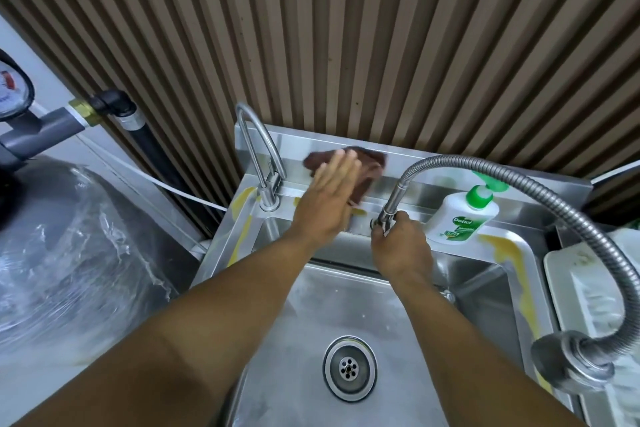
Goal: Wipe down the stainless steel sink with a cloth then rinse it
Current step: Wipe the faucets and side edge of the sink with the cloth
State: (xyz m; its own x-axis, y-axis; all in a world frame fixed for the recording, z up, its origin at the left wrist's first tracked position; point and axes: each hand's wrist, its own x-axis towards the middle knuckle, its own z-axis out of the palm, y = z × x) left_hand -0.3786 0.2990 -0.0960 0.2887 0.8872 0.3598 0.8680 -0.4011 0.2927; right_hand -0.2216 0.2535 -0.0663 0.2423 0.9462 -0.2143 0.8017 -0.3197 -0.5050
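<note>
Both hands work at the sink's (363,291) back edge as I watch: my left hand (325,198) lies flat, fingers straight, pressing the brown cloth (367,166) against the splashback (311,144) beside the curved tap (263,149); my right hand (403,246) curls round the base of the flexible hose (388,208), just left of the soap bottle (457,222)

L hand (329,199) presses cloth (369,163); R hand (401,243) grips hose (393,199).

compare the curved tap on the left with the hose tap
The curved tap is smooth, rigid and short; the hose tap is ribbed, flexible and much longer. The right hand grips the hose tap's base; no hand holds the curved tap. Both are silvery metal, at the back of the sink.
</note>
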